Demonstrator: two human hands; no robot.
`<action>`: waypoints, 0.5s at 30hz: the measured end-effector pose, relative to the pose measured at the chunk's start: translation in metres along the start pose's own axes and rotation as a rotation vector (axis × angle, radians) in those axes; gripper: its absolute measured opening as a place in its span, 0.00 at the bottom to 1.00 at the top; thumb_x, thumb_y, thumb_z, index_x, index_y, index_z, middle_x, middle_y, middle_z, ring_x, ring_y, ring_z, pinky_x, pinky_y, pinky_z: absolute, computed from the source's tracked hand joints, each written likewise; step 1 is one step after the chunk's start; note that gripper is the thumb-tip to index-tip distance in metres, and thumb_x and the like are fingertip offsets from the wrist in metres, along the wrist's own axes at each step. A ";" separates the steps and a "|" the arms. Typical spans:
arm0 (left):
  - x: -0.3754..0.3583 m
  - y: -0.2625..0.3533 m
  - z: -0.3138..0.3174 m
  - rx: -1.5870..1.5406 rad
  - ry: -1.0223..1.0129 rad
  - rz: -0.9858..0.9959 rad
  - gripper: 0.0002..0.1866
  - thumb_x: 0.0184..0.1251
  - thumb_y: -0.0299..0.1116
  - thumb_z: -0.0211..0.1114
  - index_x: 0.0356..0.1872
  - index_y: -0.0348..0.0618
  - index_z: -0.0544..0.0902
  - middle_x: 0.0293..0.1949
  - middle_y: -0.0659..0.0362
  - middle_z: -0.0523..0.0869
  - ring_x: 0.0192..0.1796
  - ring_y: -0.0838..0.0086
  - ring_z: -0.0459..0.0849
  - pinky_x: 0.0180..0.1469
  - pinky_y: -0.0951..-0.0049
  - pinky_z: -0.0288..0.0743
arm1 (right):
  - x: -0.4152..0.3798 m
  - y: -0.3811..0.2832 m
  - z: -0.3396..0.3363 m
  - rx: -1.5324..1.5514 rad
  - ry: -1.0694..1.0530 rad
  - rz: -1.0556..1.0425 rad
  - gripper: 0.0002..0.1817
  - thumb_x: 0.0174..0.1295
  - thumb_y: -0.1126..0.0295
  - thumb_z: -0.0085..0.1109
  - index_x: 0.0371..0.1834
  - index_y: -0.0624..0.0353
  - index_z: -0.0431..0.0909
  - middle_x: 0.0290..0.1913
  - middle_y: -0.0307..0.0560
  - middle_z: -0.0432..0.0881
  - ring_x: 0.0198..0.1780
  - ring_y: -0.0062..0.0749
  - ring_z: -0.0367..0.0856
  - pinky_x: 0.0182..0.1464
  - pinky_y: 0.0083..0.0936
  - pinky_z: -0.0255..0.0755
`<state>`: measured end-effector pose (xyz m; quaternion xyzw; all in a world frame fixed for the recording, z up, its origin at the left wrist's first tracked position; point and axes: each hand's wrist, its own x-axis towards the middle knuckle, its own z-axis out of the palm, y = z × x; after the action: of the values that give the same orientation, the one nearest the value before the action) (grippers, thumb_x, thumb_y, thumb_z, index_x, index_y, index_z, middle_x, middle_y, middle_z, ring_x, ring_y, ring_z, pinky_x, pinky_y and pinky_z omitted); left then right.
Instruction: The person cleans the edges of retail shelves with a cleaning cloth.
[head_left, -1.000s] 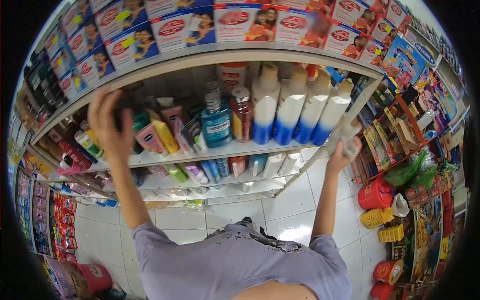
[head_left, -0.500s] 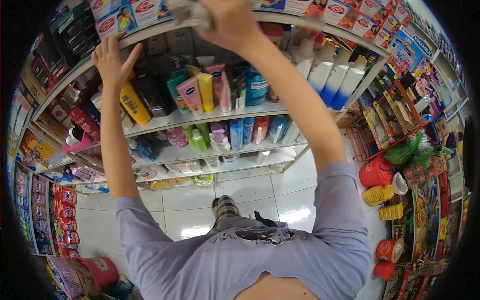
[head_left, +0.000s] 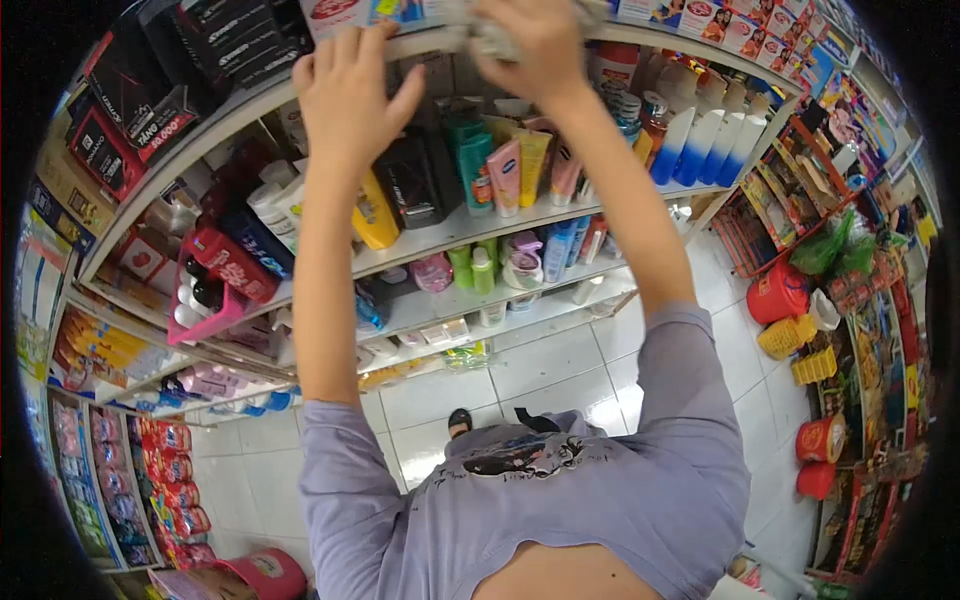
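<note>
My right hand [head_left: 540, 55] is closed around a crumpled greyish cloth [head_left: 495, 42] at the front edge of the upper shelf [head_left: 440, 40]. Motion blurs this hand slightly, and the cloth's top runs close to the frame edge. My left hand [head_left: 345, 105] lies spread against the same shelf edge, fingertips up by a red-and-white soap box [head_left: 335, 12], holding nothing. Below the hands stand a yellow bottle [head_left: 375, 215], a black bottle [head_left: 412, 180], a pink tube [head_left: 505, 178] and a yellow tube [head_left: 533, 165].
Black boxes [head_left: 235, 40] fill the upper shelf on the left. White-and-blue bottles [head_left: 700, 145] stand at the right. A pink basket [head_left: 205, 310] juts out at the lower left. Red tubs [head_left: 778, 296] and yellow baskets [head_left: 787, 338] line the right side above white floor tiles [head_left: 560, 365].
My view has swung left, so the shelves appear further right and more black boxes show. The right hand with the cloth has moved slightly left along the shelf edge; the left hand still rests there.
</note>
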<state>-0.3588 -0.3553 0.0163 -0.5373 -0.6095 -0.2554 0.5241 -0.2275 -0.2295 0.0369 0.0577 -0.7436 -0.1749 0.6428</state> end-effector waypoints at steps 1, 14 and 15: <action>0.001 0.000 -0.001 -0.025 0.001 -0.015 0.21 0.44 0.46 0.57 0.40 0.48 0.71 0.34 0.59 0.71 0.41 0.67 0.69 0.43 0.66 0.57 | -0.008 0.012 -0.008 -0.042 -0.069 0.060 0.15 0.34 0.66 0.54 0.29 0.57 0.74 0.26 0.47 0.72 0.29 0.40 0.70 0.36 0.33 0.61; -0.001 0.001 0.009 -0.108 0.056 -0.042 0.24 0.40 0.46 0.57 0.38 0.41 0.69 0.34 0.58 0.70 0.39 0.67 0.65 0.44 0.64 0.53 | -0.014 0.006 0.016 -0.165 0.210 0.290 0.04 0.33 0.72 0.51 0.15 0.60 0.71 0.20 0.47 0.72 0.24 0.40 0.70 0.30 0.30 0.63; -0.001 0.001 0.010 -0.102 0.054 -0.048 0.24 0.39 0.46 0.57 0.38 0.41 0.69 0.33 0.58 0.69 0.39 0.67 0.65 0.43 0.64 0.53 | -0.006 -0.012 0.035 -0.123 0.231 0.261 0.05 0.32 0.70 0.52 0.15 0.60 0.71 0.20 0.46 0.72 0.25 0.39 0.69 0.29 0.30 0.62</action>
<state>-0.3614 -0.3465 0.0123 -0.5415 -0.5941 -0.3127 0.5060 -0.2619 -0.2319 0.0230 -0.0587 -0.6540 -0.1274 0.7434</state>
